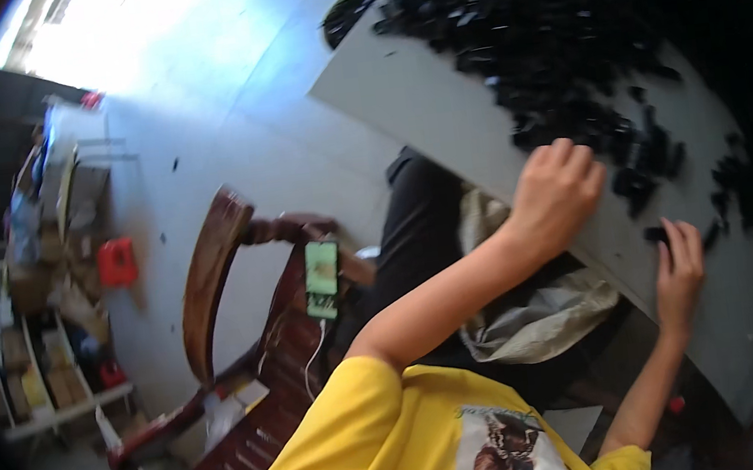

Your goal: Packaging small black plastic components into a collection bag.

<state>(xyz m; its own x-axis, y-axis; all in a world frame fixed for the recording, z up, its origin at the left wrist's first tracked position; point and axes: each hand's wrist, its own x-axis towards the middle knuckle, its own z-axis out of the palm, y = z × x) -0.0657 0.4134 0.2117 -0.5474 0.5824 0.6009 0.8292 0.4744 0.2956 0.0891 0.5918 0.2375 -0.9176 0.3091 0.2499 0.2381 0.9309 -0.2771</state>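
Observation:
A large heap of small black plastic-looking pieces (558, 38) covers the far part of the grey tabletop (445, 102). My left hand (557, 191) is at the near edge of this heap, its fingers curled down; what is under the fingertips is hidden. Farther right, my right hand (680, 270) is low over the table with its fingers drawn together. At its fingertips is a small black piece (655, 236), which it appears to pinch. Between and beyond the hands lie several loose black pieces (636, 187), and a smaller group (738, 189) sits at the right.
A pale woven sack (544, 318) hangs below the table's near edge, by my legs. On the left stands a dark red wooden chair (215, 281), with a lit phone (321, 278) on a cable. Shelves with boxes (48, 365) and a red container (117, 263) are farther left.

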